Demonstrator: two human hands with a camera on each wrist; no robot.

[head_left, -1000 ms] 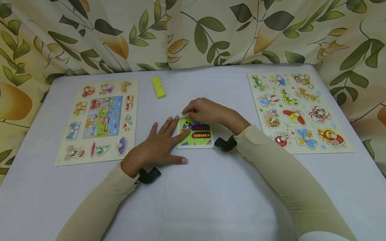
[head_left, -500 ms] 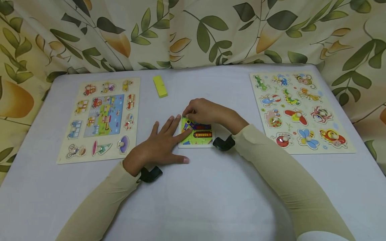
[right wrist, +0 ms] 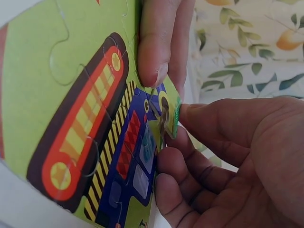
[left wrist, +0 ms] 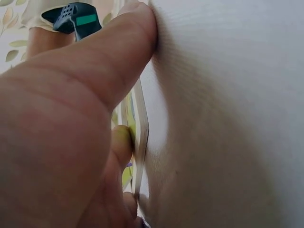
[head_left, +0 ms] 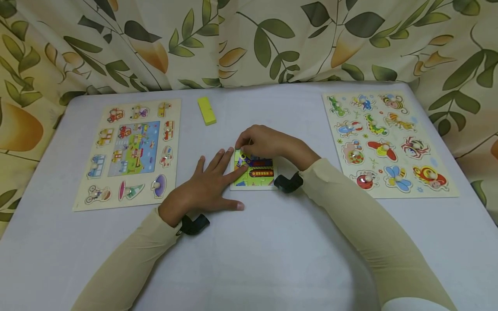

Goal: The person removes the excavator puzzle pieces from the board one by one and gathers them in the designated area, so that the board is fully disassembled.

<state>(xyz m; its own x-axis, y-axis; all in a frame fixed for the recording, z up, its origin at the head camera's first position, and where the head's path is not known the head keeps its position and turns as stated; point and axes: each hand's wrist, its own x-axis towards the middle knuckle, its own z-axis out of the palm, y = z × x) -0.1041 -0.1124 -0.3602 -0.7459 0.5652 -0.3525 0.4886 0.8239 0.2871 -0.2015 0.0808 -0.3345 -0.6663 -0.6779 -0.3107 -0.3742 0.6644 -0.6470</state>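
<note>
A small jigsaw puzzle (head_left: pixel 261 174) with a yellow-green ground and a tracked vehicle picture lies mid-table. My left hand (head_left: pixel 206 188) has its fingers spread, with the index finger on the puzzle's left part and the thumb on the cloth. In the left wrist view the puzzle's pale edge (left wrist: pixel 141 118) shows beyond that thumb. My right hand (head_left: pixel 266 141) is at the far left corner of the puzzle. Between its thumb and fingers it pinches a puzzle piece (right wrist: pixel 172 107), tilted up from the picture in the right wrist view. The head view mostly hides this piece.
A peg puzzle board with vehicles (head_left: pixel 134 190) lies at the left, and one with insects (head_left: pixel 373 162) at the right. A yellow block (head_left: pixel 206 111) is behind the hands. The white-clothed table (head_left: pixel 249 259) ends at a leaf-patterned curtain (head_left: pixel 241 43).
The whole head view shifted slightly at first. Both hands stay in nearly the same place at the puzzle, with only a slight movement of the right hand's fingers.
</note>
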